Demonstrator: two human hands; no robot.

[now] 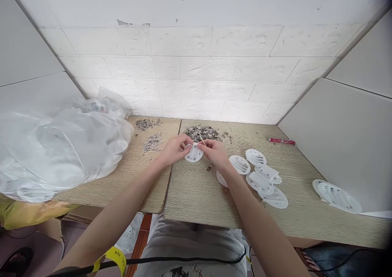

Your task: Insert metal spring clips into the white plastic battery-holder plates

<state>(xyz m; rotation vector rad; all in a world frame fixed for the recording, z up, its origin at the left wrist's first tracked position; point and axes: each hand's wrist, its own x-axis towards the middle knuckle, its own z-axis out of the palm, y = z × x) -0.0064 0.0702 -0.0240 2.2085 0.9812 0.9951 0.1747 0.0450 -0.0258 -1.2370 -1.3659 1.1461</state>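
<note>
My left hand (174,149) and my right hand (214,152) meet above the wooden table (196,195), both pinched on a round white plastic disc (193,153) with dark slots. My right hand also grips a thin wooden stick (202,141) whose tip points up and away. A small metal piece (210,167) lies on the table just below my right wrist. Behind the hands sits a heap of small metal parts (204,132).
Several more white discs (261,175) lie to the right, with a stack (337,196) at the far right edge. A big clear plastic bag (58,150) of discs fills the left side. Smaller metal heaps (151,142) lie left of centre. A red pen (281,141) rests near the wall.
</note>
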